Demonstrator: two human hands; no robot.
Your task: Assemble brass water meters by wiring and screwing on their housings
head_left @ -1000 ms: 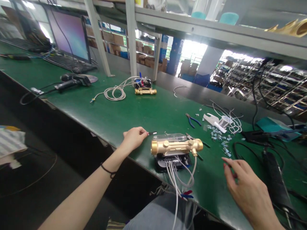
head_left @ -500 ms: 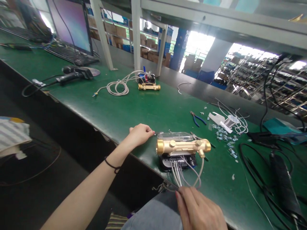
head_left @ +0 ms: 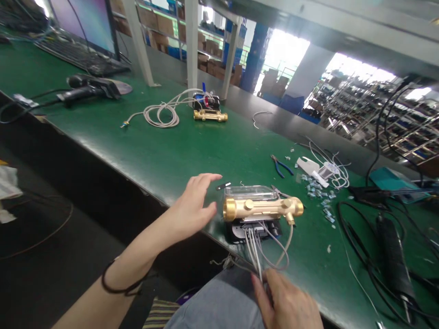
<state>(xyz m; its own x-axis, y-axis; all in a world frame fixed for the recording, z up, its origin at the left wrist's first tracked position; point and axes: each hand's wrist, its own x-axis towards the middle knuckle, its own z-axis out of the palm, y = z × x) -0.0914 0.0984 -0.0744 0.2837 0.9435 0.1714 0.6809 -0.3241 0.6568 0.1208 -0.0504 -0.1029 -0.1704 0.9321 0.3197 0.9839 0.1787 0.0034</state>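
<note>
A brass pipe body [head_left: 260,208] with a threaded end lies at the bench edge, joined to a black housing [head_left: 236,232] from which several thin grey cables [head_left: 253,249] come out toward me. My right hand [head_left: 286,299] is closed around these cables below the housing. To the left of the brass body, my left hand [head_left: 192,208] is open, thumb and fingers apart, with nothing in it. Just beyond its fingertips a small black piece [head_left: 223,186] with a light mark lies on the bench. A clear plastic cover [head_left: 252,193] sits behind the brass body.
Blue-handled pliers [head_left: 281,167], clear scraps [head_left: 315,189] and loose white wires [head_left: 339,176] lie to the right, near a black-handled tool [head_left: 394,256]. A second brass unit [head_left: 210,116] with coiled cable [head_left: 161,114] stands farther back. A scanner [head_left: 89,89] lies left.
My left hand has let go of the small black piece, opened and drawn back slightly toward me. My right hand keeps its hold on the cables. The view has shifted a little.
</note>
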